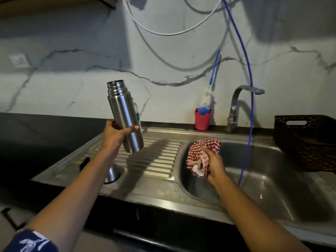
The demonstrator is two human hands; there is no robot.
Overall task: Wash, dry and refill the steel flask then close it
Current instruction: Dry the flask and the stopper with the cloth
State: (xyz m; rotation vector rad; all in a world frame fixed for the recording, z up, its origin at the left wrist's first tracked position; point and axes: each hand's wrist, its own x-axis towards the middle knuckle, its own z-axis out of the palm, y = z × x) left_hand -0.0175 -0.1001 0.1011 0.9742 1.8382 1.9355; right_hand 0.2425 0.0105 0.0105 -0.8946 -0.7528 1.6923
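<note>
While the left grip (116, 136) curls fingers and thumb round the lower half of the steel flask (124, 113), the flask is held in the air above the draining board (160, 155), near upright with its top leaning a bit left. Lid off, threaded neck bare; inside not visible. No readable writing on the flask body. Right grip (215, 165) is closed on a bunched red-and-white checked cloth (200, 151), held over the left edge of the sink bowl (263, 188).

Just behind the flask, a clear plastic bottle (136, 113) with a green label, text too small to read. Steel cap (113, 173) stands on the draining board, partly hidden by the left forearm. Red cup (202, 121) at the back rim holds a bottle brush (209, 99) with a blue handle, plus something blue, unclear what. Tap (236, 106) beside it; blue hose (249, 110) hangs down into the bowl. Dark woven basket (305, 146) sits on the right, contents cannot tell. Dark table (36, 135) to the left. Blue sleeve (31, 240) has a white print, unreadable.
</note>
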